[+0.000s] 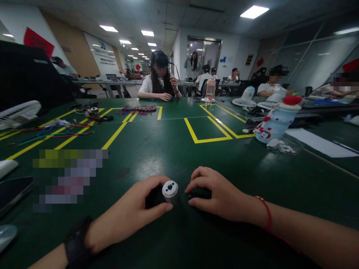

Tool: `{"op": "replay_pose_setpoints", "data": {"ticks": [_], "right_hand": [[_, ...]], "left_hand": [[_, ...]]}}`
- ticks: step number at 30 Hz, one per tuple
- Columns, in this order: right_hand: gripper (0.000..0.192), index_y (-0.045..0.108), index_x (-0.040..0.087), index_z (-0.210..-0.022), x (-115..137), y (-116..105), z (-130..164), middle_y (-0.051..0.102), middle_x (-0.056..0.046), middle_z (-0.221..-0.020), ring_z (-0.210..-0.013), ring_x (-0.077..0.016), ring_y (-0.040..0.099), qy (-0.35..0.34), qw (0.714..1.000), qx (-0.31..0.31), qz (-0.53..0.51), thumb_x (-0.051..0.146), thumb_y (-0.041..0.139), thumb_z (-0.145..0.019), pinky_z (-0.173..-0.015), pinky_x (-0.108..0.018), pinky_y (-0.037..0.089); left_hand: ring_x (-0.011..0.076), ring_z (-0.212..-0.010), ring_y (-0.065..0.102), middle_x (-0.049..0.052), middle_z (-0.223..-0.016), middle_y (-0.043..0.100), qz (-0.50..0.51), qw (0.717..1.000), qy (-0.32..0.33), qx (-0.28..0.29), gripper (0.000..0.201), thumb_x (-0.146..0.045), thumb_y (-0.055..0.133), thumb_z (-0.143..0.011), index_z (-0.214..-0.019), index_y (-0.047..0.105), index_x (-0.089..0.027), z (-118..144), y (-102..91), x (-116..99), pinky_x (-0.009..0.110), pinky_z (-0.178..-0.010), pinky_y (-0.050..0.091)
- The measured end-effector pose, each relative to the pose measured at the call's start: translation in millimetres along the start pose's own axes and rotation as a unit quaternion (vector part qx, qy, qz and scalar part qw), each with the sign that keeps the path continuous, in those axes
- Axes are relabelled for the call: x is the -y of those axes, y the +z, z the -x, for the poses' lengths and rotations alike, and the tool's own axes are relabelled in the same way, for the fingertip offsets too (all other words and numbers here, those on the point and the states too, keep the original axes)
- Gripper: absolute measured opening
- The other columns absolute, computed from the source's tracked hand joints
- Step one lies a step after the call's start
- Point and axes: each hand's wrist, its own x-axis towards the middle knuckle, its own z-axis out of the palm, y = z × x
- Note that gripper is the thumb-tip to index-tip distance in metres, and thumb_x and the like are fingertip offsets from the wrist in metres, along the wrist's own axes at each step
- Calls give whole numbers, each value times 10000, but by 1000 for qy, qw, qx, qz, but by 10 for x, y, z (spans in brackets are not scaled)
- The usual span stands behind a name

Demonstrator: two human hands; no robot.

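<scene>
A small silver cylindrical motor [170, 189] stands upright on the green table, its white round end face up with dark holes in it. My left hand [134, 205] curves round it from the left, thumb on the near side and index finger on the far side. To the right, a short gap from the motor, my right hand [215, 192] rests on the table with curled fingers and thumb. A dark item with a small light tip [189, 195] shows between them; its kind is hard to make out against the shadow.
Loose coloured wires [56, 130] lie at the left, and a wire bundle [137, 109] lies farther back. A light-blue bottle [276, 121] and white paper [322, 143] are at the right. Yellow tape [213, 140] marks the table [157, 149]. A person [159, 80] sits opposite.
</scene>
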Motion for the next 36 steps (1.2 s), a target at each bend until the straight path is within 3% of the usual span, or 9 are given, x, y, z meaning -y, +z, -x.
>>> {"op": "replay_pose_setpoints", "data": {"ticks": [6,12,17,22,29,36], "right_hand": [[121,684,207,-928,13,17,-27,569,-28,-991,-885,-151,546,-2,999,-27,-41,239,654,-814,-793,-292,439],[136,678,169,-949,304,-36,-193,571,-28,-967,-854,-116,552,-64,987,-98,-107,201,643,-822,-766,-232,438],[121,699,194,-910,461,-8,-350,585,-16,-933,-800,-119,552,-59,994,-74,-61,242,649,-810,-742,-249,425],[114,700,207,-886,435,32,-380,596,-6,-903,-738,-107,535,-36,996,-66,-55,270,658,-799,-681,-240,414],[88,682,182,-861,429,-7,-367,610,7,-858,-746,-103,527,-41,991,-108,-61,234,660,-794,-685,-234,398],[88,678,189,-864,437,-27,-382,616,14,-829,-707,-100,517,-28,994,-86,-67,232,652,-792,-642,-231,383]], "left_hand": [[187,-964,575,-40,-1071,621,-3,1000,8,-9,304,-271,650,-839,-1116,534,-314,-22,3,13,291,-830,458],[198,-987,576,-28,-1066,620,5,1000,13,-7,332,-260,648,-836,-1143,528,-301,-21,18,28,301,-826,475],[198,-1046,573,-21,-1151,612,19,1000,18,-14,382,-293,651,-845,-1199,508,-311,-2,26,58,319,-894,468],[202,-1072,564,-26,-1191,603,23,999,25,-15,387,-291,653,-847,-1203,504,-322,-10,37,74,334,-916,463],[212,-1098,546,-26,-1196,590,2,1000,17,-17,457,-319,663,-836,-1248,466,-341,-11,24,89,335,-908,467],[215,-1108,544,-9,-1193,597,5,999,29,-24,473,-295,657,-837,-1268,463,-318,-6,35,71,338,-926,464]]}}
